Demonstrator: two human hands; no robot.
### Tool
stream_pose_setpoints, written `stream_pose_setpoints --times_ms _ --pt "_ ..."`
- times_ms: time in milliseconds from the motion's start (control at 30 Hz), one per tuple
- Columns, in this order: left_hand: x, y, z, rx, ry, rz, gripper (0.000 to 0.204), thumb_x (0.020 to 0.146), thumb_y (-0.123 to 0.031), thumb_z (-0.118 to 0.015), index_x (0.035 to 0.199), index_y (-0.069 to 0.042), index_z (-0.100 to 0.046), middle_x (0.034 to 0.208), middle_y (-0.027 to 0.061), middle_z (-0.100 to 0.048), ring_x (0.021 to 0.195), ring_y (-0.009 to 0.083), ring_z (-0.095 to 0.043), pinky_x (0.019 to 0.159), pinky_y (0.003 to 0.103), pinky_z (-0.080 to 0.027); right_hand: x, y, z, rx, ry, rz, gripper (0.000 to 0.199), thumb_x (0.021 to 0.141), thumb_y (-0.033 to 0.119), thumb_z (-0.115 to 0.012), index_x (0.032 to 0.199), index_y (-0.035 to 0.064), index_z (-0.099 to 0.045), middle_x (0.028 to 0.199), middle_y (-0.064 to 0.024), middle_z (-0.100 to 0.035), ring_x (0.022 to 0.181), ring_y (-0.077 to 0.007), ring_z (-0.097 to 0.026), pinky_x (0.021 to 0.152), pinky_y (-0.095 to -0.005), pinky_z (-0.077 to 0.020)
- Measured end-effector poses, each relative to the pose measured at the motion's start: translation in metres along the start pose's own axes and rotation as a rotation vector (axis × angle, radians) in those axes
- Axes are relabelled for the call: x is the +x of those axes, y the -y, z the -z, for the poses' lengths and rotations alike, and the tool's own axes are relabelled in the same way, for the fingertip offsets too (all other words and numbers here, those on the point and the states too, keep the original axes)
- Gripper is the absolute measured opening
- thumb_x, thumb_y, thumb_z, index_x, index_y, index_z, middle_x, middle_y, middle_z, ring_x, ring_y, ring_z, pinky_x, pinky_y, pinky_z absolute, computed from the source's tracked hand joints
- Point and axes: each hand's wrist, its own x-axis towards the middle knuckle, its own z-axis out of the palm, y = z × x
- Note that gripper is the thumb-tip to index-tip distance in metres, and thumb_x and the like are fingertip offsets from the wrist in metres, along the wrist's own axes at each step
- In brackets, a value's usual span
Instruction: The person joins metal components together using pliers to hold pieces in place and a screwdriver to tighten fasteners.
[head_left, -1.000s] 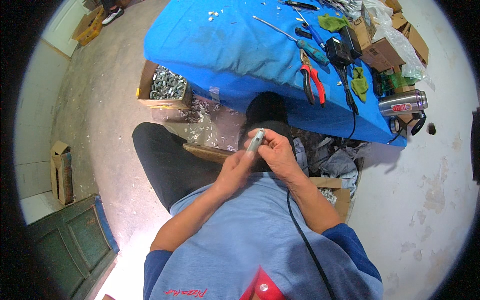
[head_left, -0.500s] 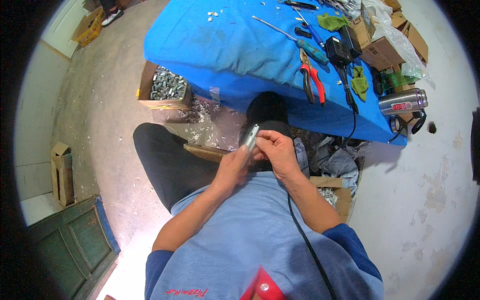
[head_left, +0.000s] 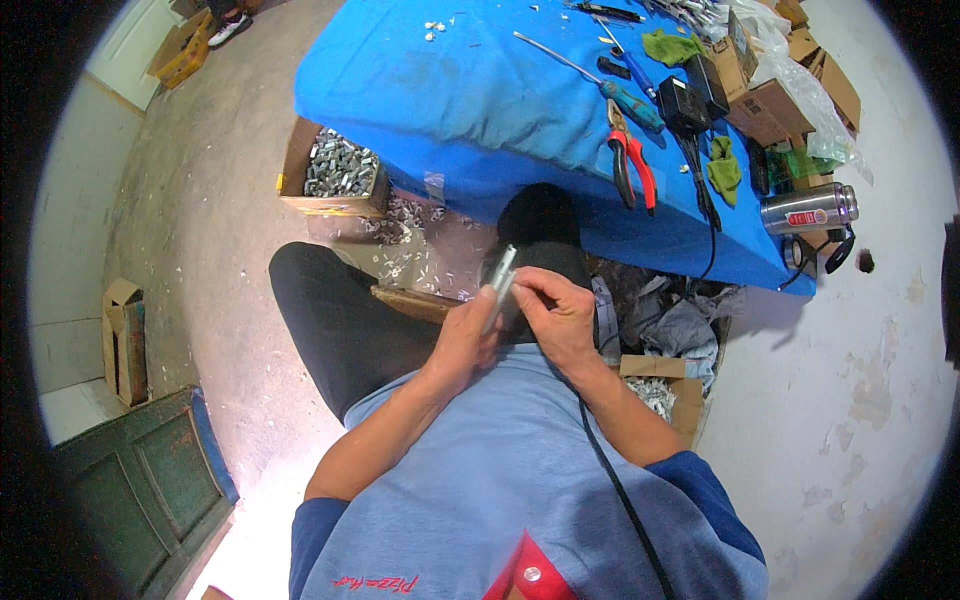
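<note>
My left hand (head_left: 467, 328) is closed round a slim silver metal bar-shaped piece (head_left: 506, 268), held tilted upward above my lap. Its top end sticks out past the thumb, and its lower part is hidden in the palm. Close against the side of the piece, my right hand (head_left: 556, 312) is closed in a pinch of thumb and forefinger. Whether those fingertips hold something small or only press on the metal piece, I cannot make out.
A blue-covered table (head_left: 450, 110) stands ahead, bearing red-handled pliers (head_left: 631, 165), a screwdriver (head_left: 630, 106) and a black adapter (head_left: 683, 104). A steel flask (head_left: 808, 208) lies at its right edge. Left below sits a box of metal parts (head_left: 340, 170); a carton (head_left: 686, 400) is at my right.
The right forefinger has drawn back slightly from the face of the metal piece, which has turned a little more upright. My left hand keeps its hold. The view has shifted slightly.
</note>
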Motion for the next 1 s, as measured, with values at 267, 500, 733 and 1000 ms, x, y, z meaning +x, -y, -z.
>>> stream_pose_setpoints --times_ms 267,500,733,1000 --pt "0.002 -0.001 0.002 -0.094 -0.033 0.027 0.051 0.094 -0.062 -0.046 0.081 -0.012 -0.047 0.054 -0.0048 -0.031 0.043 0.0096 -0.029 0.043 0.025 -0.028 0.004 -0.005 -0.004 0.246 0.059 -0.363 0.027 0.087 0.009 -0.069 0.112 -0.0012 -0.065 0.101 -0.0082 -0.068 0.088 -0.0128 -0.064 0.076 -0.0267 -0.0529" --pt "0.002 0.000 0.002 -0.083 -0.025 0.019 0.052 0.092 -0.063 -0.048 0.080 -0.012 -0.048 0.054 -0.0048 -0.032 0.044 0.0095 -0.029 0.043 0.025 -0.027 0.004 0.000 -0.006 0.175 0.062 -0.311 0.026 0.082 0.007 -0.072 0.107 -0.0001 -0.067 0.095 -0.0059 -0.067 0.082 -0.0106 -0.062 0.069 -0.0250 -0.0516" --pt "0.001 0.002 0.003 -0.049 -0.045 0.014 0.051 0.093 -0.060 -0.049 0.078 -0.012 -0.048 0.054 -0.0042 -0.032 0.044 0.0093 -0.028 0.043 0.025 -0.026 0.006 0.005 -0.001 0.250 0.067 -0.332 0.017 0.081 0.008 -0.073 0.094 0.0005 -0.065 0.081 -0.0006 -0.063 0.072 -0.0060 -0.058 0.063 -0.0207 -0.0471" --pt "-0.003 -0.001 -0.004 0.000 -0.046 -0.055 0.049 0.092 -0.057 -0.052 0.077 -0.011 -0.048 0.057 -0.0041 -0.034 0.045 0.0081 -0.030 0.042 0.025 -0.026 -0.004 -0.020 -0.013 0.466 -0.053 -0.452 0.011 0.080 0.000 -0.067 0.090 0.0010 -0.062 0.077 0.0024 -0.059 0.067 -0.0049 -0.053 0.059 -0.0193 -0.0435"
